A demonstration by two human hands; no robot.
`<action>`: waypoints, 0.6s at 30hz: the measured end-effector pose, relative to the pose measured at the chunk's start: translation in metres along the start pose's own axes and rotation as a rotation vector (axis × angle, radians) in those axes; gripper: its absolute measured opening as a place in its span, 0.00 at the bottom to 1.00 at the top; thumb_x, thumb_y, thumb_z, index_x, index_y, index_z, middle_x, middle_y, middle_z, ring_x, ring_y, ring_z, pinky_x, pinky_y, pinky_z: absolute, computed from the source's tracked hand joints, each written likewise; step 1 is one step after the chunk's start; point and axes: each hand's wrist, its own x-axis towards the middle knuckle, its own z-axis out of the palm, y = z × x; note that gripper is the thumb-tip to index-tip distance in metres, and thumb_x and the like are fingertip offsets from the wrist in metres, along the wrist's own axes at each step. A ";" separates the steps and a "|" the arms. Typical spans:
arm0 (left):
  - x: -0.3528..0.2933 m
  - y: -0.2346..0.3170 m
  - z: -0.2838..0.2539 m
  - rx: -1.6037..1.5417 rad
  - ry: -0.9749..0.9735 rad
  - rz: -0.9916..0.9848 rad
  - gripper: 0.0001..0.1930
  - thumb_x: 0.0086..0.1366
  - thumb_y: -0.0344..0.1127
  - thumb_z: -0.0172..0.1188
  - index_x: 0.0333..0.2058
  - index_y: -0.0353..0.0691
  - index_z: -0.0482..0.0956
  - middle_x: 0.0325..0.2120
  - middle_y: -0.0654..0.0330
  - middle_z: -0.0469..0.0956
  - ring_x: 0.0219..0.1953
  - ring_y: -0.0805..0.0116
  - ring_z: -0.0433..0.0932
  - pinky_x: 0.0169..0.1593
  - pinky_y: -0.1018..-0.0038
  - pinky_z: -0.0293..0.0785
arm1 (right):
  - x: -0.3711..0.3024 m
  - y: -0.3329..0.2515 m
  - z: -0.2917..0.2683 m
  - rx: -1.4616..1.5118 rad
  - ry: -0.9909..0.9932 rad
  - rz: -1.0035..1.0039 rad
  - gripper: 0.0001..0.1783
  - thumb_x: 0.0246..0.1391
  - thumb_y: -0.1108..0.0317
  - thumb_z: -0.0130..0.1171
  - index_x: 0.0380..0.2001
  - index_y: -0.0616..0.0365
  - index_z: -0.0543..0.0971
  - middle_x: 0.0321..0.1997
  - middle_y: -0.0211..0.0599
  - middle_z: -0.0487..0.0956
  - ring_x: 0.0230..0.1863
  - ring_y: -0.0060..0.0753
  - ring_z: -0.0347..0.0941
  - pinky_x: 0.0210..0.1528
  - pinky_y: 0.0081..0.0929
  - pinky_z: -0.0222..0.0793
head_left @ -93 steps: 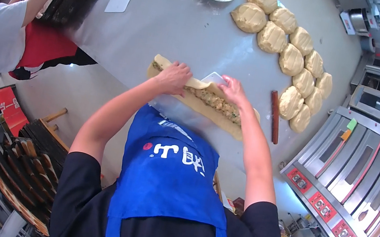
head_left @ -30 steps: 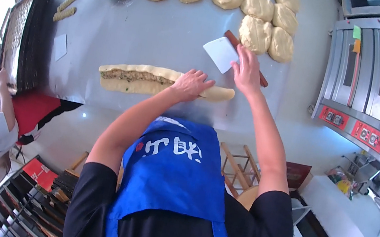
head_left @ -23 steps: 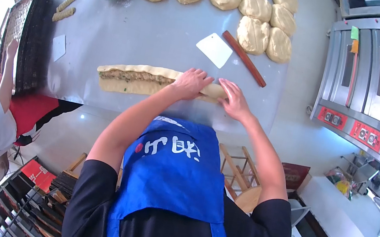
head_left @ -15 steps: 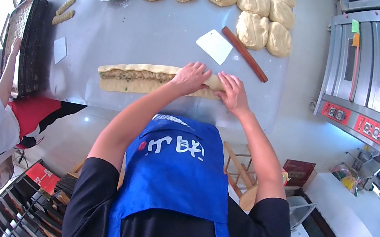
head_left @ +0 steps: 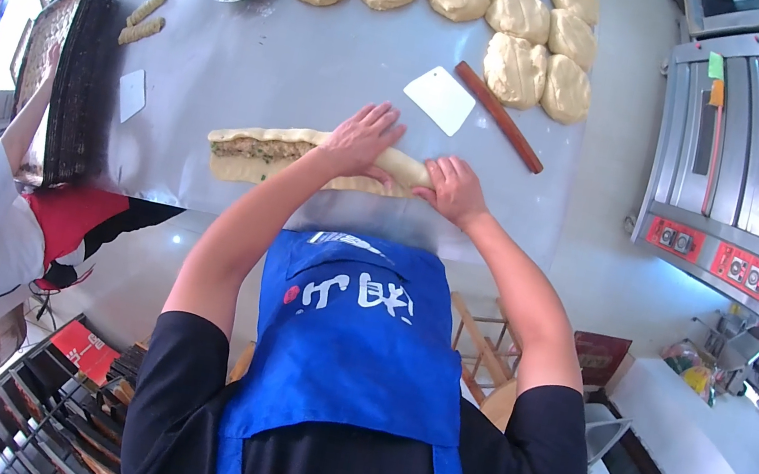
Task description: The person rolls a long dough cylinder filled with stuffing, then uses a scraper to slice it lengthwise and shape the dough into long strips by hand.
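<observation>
Pale dough lies as a long strip across the near part of the grey tabletop, in front of the blue apron. Its left portion lies open, showing a speckled filling; toward the right it is folded over into a roll. The left hand rests across its middle, fingers extended and slightly apart, thumb toward the near side. The right hand curls its fingers over the right end; whether they pinch it, I cannot tell.

A narrow band of tabletop separates the strip from the near edge; wider bare room lies beyond it and to its left. A white scraper and a reddish-brown rolling pin bound the space beyond the hands, with dough pieces behind. Dark stacked trays block the left edge.
</observation>
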 end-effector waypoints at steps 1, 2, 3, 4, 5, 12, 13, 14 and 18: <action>-0.009 -0.001 0.018 0.006 0.003 -0.015 0.54 0.55 0.73 0.71 0.71 0.42 0.71 0.73 0.48 0.69 0.78 0.44 0.62 0.77 0.49 0.64 | -0.001 -0.001 0.001 0.003 0.001 -0.016 0.36 0.62 0.40 0.68 0.57 0.61 0.81 0.46 0.43 0.81 0.48 0.47 0.78 0.56 0.43 0.75; -0.015 0.007 0.025 0.030 -0.025 -0.052 0.53 0.55 0.72 0.71 0.70 0.41 0.72 0.74 0.47 0.68 0.79 0.44 0.61 0.79 0.48 0.61 | -0.003 0.000 0.001 -0.034 0.014 -0.031 0.37 0.63 0.39 0.67 0.59 0.62 0.80 0.47 0.43 0.81 0.49 0.47 0.78 0.55 0.43 0.75; -0.023 0.015 0.032 0.056 -0.057 -0.089 0.52 0.56 0.72 0.71 0.69 0.41 0.73 0.75 0.46 0.67 0.80 0.43 0.60 0.80 0.46 0.59 | -0.004 -0.007 -0.001 -0.067 0.029 -0.045 0.38 0.63 0.39 0.67 0.61 0.62 0.78 0.47 0.43 0.81 0.49 0.46 0.78 0.55 0.42 0.74; -0.029 0.021 0.039 0.093 -0.009 -0.114 0.51 0.57 0.72 0.70 0.68 0.38 0.74 0.70 0.46 0.72 0.76 0.43 0.65 0.77 0.44 0.62 | -0.004 -0.014 -0.003 -0.063 0.031 -0.047 0.38 0.63 0.39 0.67 0.61 0.62 0.78 0.47 0.43 0.81 0.49 0.46 0.78 0.55 0.42 0.74; -0.035 0.026 0.043 0.095 -0.010 -0.121 0.51 0.57 0.72 0.70 0.68 0.38 0.74 0.70 0.46 0.72 0.76 0.43 0.65 0.77 0.44 0.62 | 0.003 -0.025 -0.016 -0.067 -0.035 0.024 0.39 0.63 0.39 0.66 0.63 0.62 0.77 0.49 0.44 0.80 0.51 0.47 0.77 0.56 0.44 0.74; -0.047 0.000 -0.009 -0.401 -0.344 -0.215 0.57 0.54 0.73 0.72 0.74 0.41 0.69 0.65 0.49 0.78 0.71 0.47 0.73 0.75 0.45 0.66 | 0.023 -0.036 0.032 -0.176 -0.162 -0.051 0.46 0.62 0.36 0.65 0.69 0.62 0.72 0.51 0.44 0.80 0.53 0.45 0.77 0.56 0.46 0.74; -0.054 -0.022 -0.007 -0.403 -0.337 -0.234 0.57 0.54 0.73 0.72 0.74 0.41 0.69 0.65 0.49 0.78 0.71 0.47 0.73 0.75 0.45 0.66 | 0.026 -0.036 0.033 -0.198 -0.175 -0.056 0.48 0.61 0.34 0.65 0.71 0.63 0.71 0.51 0.43 0.80 0.53 0.44 0.77 0.56 0.45 0.74; -0.063 -0.045 -0.002 -0.173 -0.148 -0.148 0.56 0.56 0.75 0.70 0.73 0.39 0.70 0.67 0.49 0.76 0.73 0.46 0.70 0.74 0.43 0.66 | 0.031 -0.039 0.030 -0.196 -0.177 -0.074 0.48 0.61 0.34 0.65 0.71 0.63 0.71 0.51 0.43 0.80 0.53 0.44 0.77 0.56 0.45 0.74; -0.092 -0.055 0.006 0.100 -0.010 -0.088 0.53 0.60 0.74 0.67 0.72 0.37 0.71 0.74 0.47 0.69 0.79 0.41 0.63 0.76 0.39 0.62 | 0.067 -0.068 0.009 -0.053 -0.131 0.067 0.49 0.61 0.34 0.65 0.72 0.61 0.71 0.54 0.44 0.80 0.55 0.45 0.76 0.56 0.44 0.74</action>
